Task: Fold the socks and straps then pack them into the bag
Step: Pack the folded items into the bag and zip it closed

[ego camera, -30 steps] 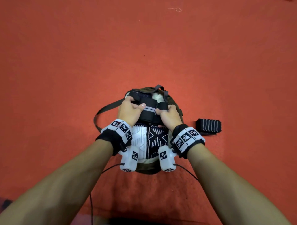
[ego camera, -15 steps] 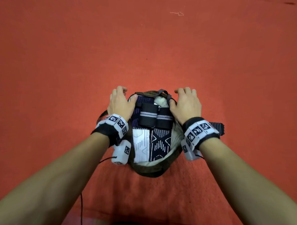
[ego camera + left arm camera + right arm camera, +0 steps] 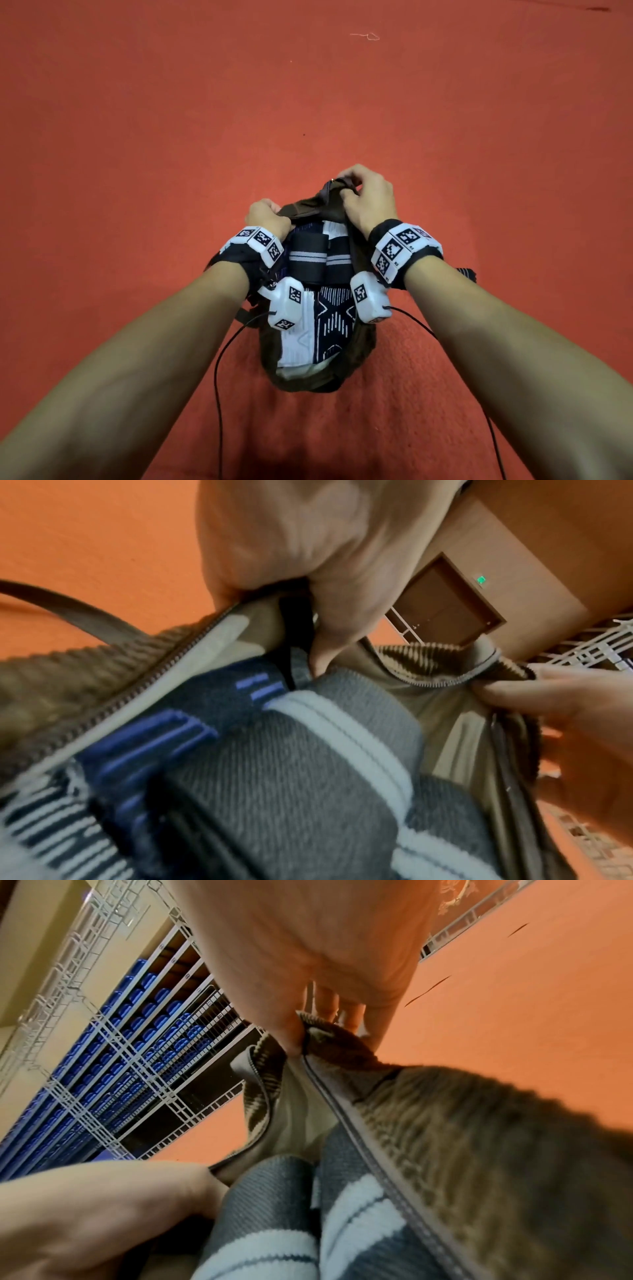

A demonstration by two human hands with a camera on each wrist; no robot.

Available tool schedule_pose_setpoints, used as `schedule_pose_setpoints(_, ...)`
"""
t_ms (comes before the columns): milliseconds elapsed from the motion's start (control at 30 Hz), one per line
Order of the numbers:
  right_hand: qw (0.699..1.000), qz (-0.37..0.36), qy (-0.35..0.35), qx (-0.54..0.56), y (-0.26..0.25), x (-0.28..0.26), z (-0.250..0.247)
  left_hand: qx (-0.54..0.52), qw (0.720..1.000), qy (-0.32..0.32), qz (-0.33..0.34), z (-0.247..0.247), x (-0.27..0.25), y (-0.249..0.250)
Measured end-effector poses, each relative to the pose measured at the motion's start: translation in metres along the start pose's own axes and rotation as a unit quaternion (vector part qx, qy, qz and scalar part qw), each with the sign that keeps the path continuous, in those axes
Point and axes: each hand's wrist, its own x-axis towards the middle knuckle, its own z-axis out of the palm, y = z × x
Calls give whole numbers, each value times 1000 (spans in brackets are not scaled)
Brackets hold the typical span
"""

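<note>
A brown corduroy bag (image 3: 359,363) lies open on the red floor. Inside it sit two rolled dark straps with pale stripes (image 3: 308,258) and patterned black-and-white folded socks (image 3: 329,322). My left hand (image 3: 267,216) grips the bag's rim (image 3: 205,631) at its far left, thumb inside by the zipper. My right hand (image 3: 366,195) pinches the bag's far edge (image 3: 318,1034) and lifts it. The straps (image 3: 291,764) fill the left wrist view; they also show in the right wrist view (image 3: 274,1218).
A folded dark striped sock (image 3: 467,274) lies on the floor right of the bag, mostly hidden behind my right wrist. The bag's shoulder strap (image 3: 68,610) trails to the left. Camera cables (image 3: 219,377) run toward me. Red floor surrounds everything.
Both hands left the straps, rested beside the bag, then took hold of its far rim. The far edge is now raised and drawn inward over the straps.
</note>
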Motion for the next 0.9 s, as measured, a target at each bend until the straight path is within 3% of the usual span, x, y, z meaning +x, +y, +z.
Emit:
schedule_pose_setpoints(133, 998, -46, 35, 21, -5, -3, 2, 101, 994, 20, 22, -3, -7, 0)
schedule_pose_setpoints(233, 997, -67, 41, 17, -4, -3, 1, 91, 996, 9, 26, -9, -8, 1)
schedule_pose_setpoints(367, 999, -11, 39, 23, 13, -5, -15, 54, 997, -9, 56, -22, -9, 14)
schedule_pose_setpoints(500, 999, 6, -33, 12, 29, -19, -32, 122, 988, 0, 95, -32, -28, 22)
schedule_pose_setpoints(600, 997, -1, -79, 6, 41, -35, -49, 169, 974, 49, 145, -25, -55, 31)
schedule_pose_setpoints(700, 999, -10, -43, -5, 65, -51, -76, 112, 955, 120, 245, -8, -87, 51)
schedule_pose_setpoints(800, 1000, 19, -10, -20, 103, -63, -109, 47, 941, 38, 333, 24, -115, 71)
schedule_pose_setpoints(900, 996, 72, -7, -48, 143, -73, -142, 23, 934, -70, 350, 68, -139, 83)
